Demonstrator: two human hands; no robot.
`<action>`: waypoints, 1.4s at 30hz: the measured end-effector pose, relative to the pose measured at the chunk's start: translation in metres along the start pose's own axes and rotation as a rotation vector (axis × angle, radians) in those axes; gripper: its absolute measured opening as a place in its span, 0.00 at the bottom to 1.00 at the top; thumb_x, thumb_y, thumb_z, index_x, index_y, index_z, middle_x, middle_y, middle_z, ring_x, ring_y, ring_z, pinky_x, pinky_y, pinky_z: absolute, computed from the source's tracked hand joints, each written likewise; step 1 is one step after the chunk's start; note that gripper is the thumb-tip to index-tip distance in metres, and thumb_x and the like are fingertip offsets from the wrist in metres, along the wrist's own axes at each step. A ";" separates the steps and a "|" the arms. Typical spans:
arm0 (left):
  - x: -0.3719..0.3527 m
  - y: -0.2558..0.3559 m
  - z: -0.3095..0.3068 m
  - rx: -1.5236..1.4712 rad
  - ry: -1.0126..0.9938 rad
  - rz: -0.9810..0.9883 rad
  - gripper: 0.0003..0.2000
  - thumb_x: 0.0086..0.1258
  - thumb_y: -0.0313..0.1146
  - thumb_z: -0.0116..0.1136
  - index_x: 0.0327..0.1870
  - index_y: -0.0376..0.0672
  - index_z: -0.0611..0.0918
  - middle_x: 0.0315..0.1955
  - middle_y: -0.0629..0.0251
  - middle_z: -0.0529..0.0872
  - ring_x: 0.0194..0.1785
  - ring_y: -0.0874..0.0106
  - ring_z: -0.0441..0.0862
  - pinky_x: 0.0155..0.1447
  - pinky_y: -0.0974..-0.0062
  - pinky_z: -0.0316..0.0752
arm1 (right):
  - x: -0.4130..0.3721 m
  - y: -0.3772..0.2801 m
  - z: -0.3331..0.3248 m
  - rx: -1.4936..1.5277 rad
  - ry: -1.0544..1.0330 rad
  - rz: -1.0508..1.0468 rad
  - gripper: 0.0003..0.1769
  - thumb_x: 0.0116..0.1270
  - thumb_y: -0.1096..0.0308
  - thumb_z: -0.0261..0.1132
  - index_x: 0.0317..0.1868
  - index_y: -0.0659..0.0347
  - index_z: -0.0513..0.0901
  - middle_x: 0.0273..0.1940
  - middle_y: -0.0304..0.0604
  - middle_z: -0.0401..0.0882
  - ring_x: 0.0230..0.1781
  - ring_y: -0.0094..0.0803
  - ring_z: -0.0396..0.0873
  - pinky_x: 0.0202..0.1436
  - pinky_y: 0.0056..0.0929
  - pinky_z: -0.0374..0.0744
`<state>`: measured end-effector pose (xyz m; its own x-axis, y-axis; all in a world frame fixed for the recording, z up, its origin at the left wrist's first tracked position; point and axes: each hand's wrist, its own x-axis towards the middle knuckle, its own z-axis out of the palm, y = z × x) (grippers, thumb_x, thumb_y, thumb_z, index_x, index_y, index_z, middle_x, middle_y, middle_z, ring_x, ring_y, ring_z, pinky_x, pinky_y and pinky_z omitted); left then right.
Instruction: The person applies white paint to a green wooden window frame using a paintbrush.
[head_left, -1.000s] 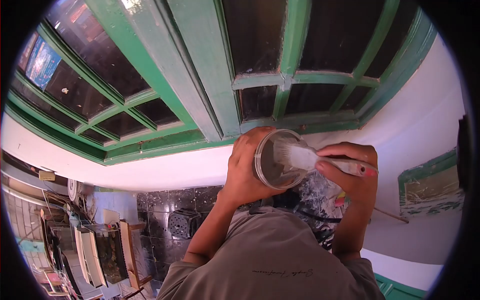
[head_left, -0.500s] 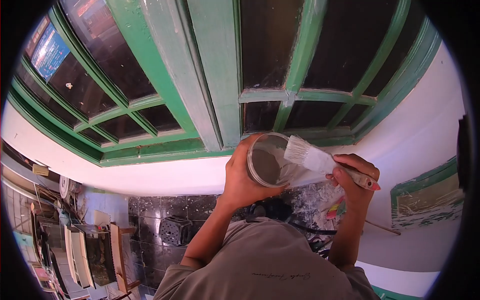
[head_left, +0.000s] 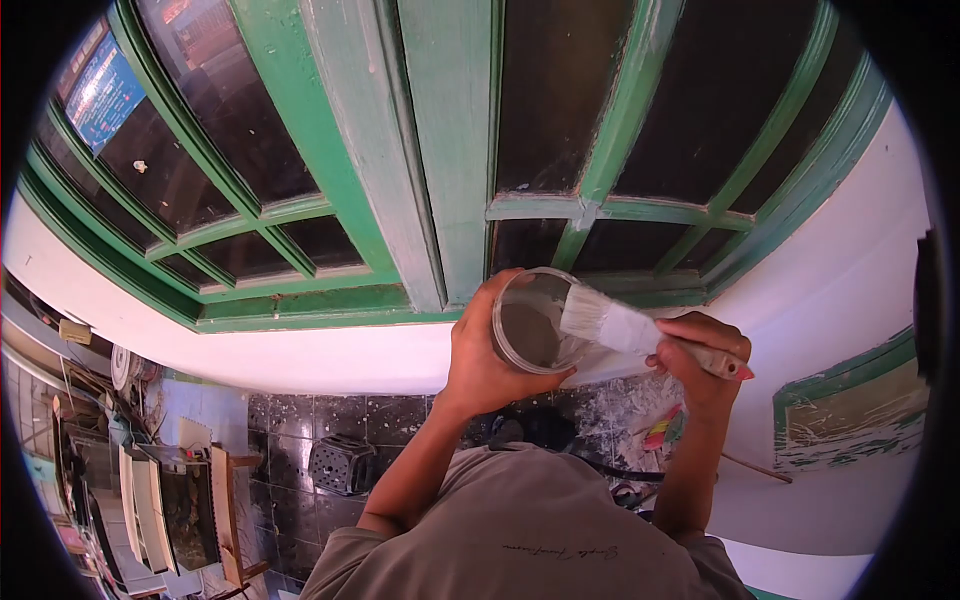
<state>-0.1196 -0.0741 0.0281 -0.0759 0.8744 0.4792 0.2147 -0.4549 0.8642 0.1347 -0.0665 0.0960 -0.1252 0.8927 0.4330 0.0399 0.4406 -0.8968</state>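
Note:
My left hand [head_left: 478, 355] is wrapped round a clear plastic tub [head_left: 507, 340] with greyish paint in it, held just in front of the window sill. In my right hand [head_left: 705, 355] is a flat paintbrush [head_left: 632, 328], gripped by its handle, whose red end points right. White paint coats its ferrule and bristles. The bristles overlap the right side of the tub's opening. Behind the tub stands a green window frame [head_left: 455, 170], its middle posts paler and streaked with whitish paint.
A white wall [head_left: 330, 358] runs below the window. On the dark tiled floor [head_left: 290, 420], spotted with white, stands a black stool [head_left: 342, 465]. Shelves and boards [head_left: 175, 505] are at the lower left. A green-framed panel [head_left: 850, 405] is at the right.
The brush and my right hand have shifted slightly left, bringing the bristles further over the tub. The view has tilted a little; my left hand keeps its hold.

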 end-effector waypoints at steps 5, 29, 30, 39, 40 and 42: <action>0.011 0.009 0.000 -0.049 0.001 0.007 0.52 0.37 0.35 0.88 0.70 0.38 0.70 0.61 0.57 0.82 0.63 0.64 0.82 0.69 0.65 0.76 | 0.010 0.010 0.010 0.225 0.128 0.047 0.09 0.61 0.79 0.71 0.41 0.74 0.87 0.31 0.52 0.86 0.17 0.32 0.81 0.20 0.24 0.77; 0.035 0.019 0.018 -0.183 -0.040 0.057 0.51 0.40 0.38 0.88 0.68 0.36 0.70 0.57 0.54 0.83 0.64 0.64 0.80 0.70 0.65 0.74 | 0.060 0.009 -0.001 0.528 -0.027 0.282 0.15 0.79 0.58 0.62 0.48 0.63 0.83 0.30 0.45 0.84 0.17 0.22 0.76 0.15 0.18 0.68; 0.035 0.019 0.016 -0.173 -0.041 0.054 0.50 0.40 0.38 0.88 0.68 0.36 0.70 0.57 0.54 0.83 0.64 0.64 0.80 0.70 0.65 0.74 | 0.060 0.005 -0.005 0.494 -0.095 0.281 0.19 0.80 0.57 0.59 0.54 0.66 0.84 0.32 0.47 0.85 0.17 0.23 0.76 0.15 0.20 0.69; 0.047 0.021 0.008 -0.147 -0.054 0.047 0.52 0.40 0.40 0.90 0.69 0.36 0.70 0.59 0.55 0.82 0.66 0.64 0.79 0.72 0.65 0.73 | 0.082 0.003 -0.021 0.400 -0.357 0.215 0.14 0.69 0.70 0.71 0.52 0.68 0.85 0.31 0.43 0.84 0.19 0.18 0.71 0.21 0.18 0.66; 0.049 0.020 0.008 -0.155 -0.057 0.045 0.52 0.39 0.40 0.90 0.68 0.35 0.70 0.59 0.55 0.82 0.66 0.65 0.79 0.72 0.65 0.73 | 0.084 -0.002 -0.020 0.331 -0.335 0.214 0.13 0.66 0.73 0.73 0.51 0.67 0.87 0.33 0.42 0.85 0.21 0.18 0.73 0.23 0.18 0.68; 0.050 0.022 0.007 -0.144 -0.052 0.056 0.52 0.39 0.39 0.90 0.68 0.35 0.70 0.59 0.54 0.82 0.67 0.64 0.79 0.72 0.65 0.73 | 0.089 -0.008 -0.017 0.238 -0.311 0.138 0.12 0.63 0.75 0.75 0.48 0.65 0.88 0.34 0.40 0.86 0.26 0.18 0.77 0.28 0.18 0.72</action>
<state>-0.1114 -0.0389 0.0704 -0.0163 0.8530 0.5217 0.0749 -0.5193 0.8513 0.1397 0.0104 0.1433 -0.4297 0.8547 0.2914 -0.1482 0.2516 -0.9564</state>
